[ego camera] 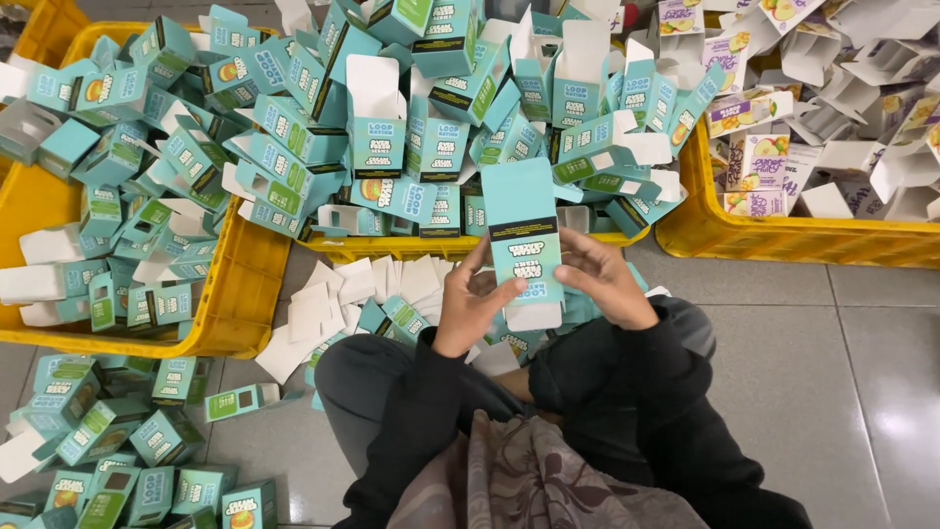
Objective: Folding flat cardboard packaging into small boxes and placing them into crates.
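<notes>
1. Right now we hold one flat teal carton point(523, 235) upright at frame centre, both hands on it, its bottom flap white and hanging open toward our lap.
2. Our left hand point(472, 306) pinches the carton's lower left edge, thumb across the front and fingers curled behind; our right hand point(604, 281) grips the right edge, fingers wrapped round the side.
3. We judge the step as erecting or closing this carton; the next move likely calls for squaring the sleeve and tucking the white flap in without creasing it.
4. At 12 o'clock sits a yellow crate point(431, 245) heaped with teal cartons, many with white flaps standing up, each with a dark band and a green end panel.
5. At 9 o'clock a second yellow crate point(230, 323) holds more of the same teal boxes.
6. At 2 o'clock a third yellow crate point(783, 240) carries white and purple cartons point(759, 162) with fruit pictures.
7. At 7 o'clock, finished teal boxes point(117, 460) lie on the grey tiled floor point(862, 372).
8. At 10 o'clock of our hands, loose white card pieces point(343, 294) lie on the floor.
</notes>
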